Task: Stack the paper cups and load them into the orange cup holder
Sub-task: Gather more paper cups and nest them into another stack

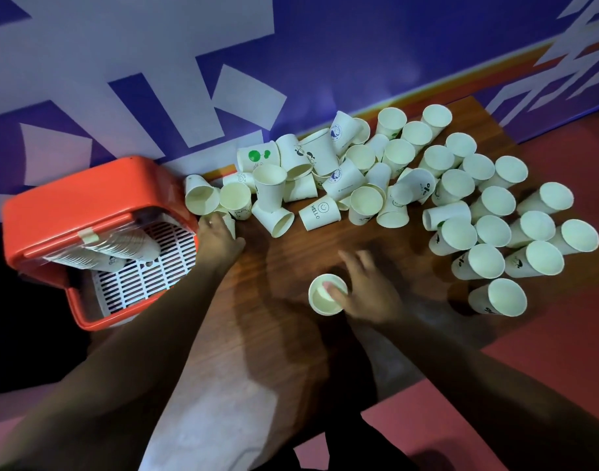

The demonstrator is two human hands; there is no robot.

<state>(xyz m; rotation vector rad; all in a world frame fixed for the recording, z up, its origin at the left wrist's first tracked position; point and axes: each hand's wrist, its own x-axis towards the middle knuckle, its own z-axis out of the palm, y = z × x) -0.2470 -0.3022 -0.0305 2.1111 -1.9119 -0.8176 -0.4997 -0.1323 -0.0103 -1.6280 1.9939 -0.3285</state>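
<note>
Our right hand (366, 287) is low over the near middle of the bench (291, 246) and holds one cup (327, 295). The thumb is hooked inside the rim and pinches the wall, while the other fingers (354, 258) spread out toward the far side. This cup is upright, its long axis vertical and its open mouth facing up at us. It sits apart from all the others, on the near side of them.

Our left hand (220, 236) reaches to the left end of the pile of cups (325, 178), just beside the holder (70, 205). Its fingers lie against a small cup (230, 223) there, mostly hidden by the hand. We cannot tell whether they grip it or only touch it.

The holder is an orange box at the left edge of the bench, with a white slotted grid (145, 277) inside. A stack of cups (121, 249) lies on its side on that grid under a clear flap. Its long axis runs roughly left to right, with the rims at the left and the closed base pointing right.

The pile runs along the far side of the bench against a blue and white wall (291, 45). Its cups are tipped in every direction, some with printed marks. To the right, a group of standing cups (495, 232) is upright with mouths up, close together. The floor (563, 368) beyond the bench is red.
</note>
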